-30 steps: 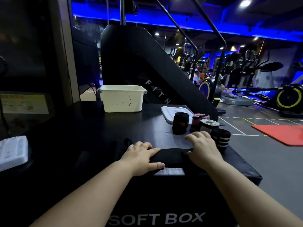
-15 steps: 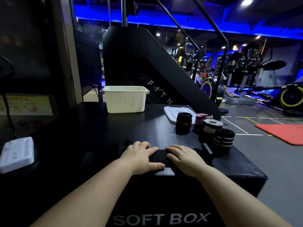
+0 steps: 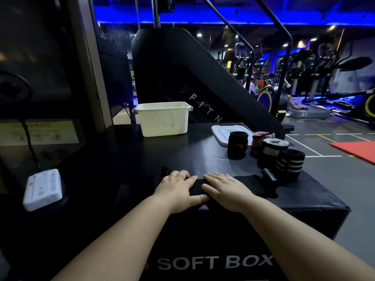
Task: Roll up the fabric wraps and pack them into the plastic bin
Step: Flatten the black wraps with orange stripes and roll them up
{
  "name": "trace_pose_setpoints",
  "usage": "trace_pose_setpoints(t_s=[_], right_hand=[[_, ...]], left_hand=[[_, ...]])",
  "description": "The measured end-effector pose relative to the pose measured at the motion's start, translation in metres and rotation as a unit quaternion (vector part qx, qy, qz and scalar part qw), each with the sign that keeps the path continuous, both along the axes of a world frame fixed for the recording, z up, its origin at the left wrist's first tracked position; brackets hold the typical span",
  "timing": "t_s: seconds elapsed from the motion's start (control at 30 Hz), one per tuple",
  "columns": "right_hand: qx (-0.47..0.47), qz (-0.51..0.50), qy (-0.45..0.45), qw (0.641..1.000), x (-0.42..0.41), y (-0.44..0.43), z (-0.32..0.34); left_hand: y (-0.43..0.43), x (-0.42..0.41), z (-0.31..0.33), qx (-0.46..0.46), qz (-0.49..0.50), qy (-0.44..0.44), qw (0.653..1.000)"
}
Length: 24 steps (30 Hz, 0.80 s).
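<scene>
Pressure should be even across the black wrap (image 3: 253, 183) at the near edge of the worktop (image 3: 182, 155), where the hands, left hand (image 3: 176, 187) and right hand (image 3: 227, 189), lie flat, gripping nothing, so it rolls tight for the far plastic bin (image 3: 163, 120).

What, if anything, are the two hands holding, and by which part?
Nothing is gripped. The left hand and right hand lie palm-down, side by side, pressing the middle of the black fabric wrap onto the soft box.
</scene>
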State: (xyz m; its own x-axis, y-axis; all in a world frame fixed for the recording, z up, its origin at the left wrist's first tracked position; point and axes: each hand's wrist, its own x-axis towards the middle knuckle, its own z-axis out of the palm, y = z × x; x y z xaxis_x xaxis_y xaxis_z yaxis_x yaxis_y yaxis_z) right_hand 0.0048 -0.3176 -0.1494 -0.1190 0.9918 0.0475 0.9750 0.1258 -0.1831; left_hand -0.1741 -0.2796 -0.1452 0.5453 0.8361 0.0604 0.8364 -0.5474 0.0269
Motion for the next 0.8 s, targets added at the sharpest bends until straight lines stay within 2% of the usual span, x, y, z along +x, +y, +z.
trace_pose_setpoints(t_s=[0.23,0.33,0.43,0.7,0.8], right_hand=[[-0.03,0.005,-0.059,0.998,-0.013,0.012,0.012],[-0.002,0.066,-0.006,0.998,-0.021,0.011,0.011],[0.024,0.054,0.049,0.997,-0.021,0.008,0.005],[0.059,0.029,0.057,0.996,-0.028,0.012,0.005],[0.058,0.018,0.027,0.998,-0.036,0.017,0.011]], left_hand=[[-0.002,-0.019,0.003,0.011,0.02,0.026,0.999],[-0.002,-0.02,0.001,0.005,0.018,0.019,1.0],[-0.002,-0.024,0.001,-0.002,0.018,0.005,1.0],[-0.002,-0.048,0.006,-0.045,0.023,-0.054,0.997],[-0.004,-0.052,0.007,-0.051,0.021,-0.063,0.996]])
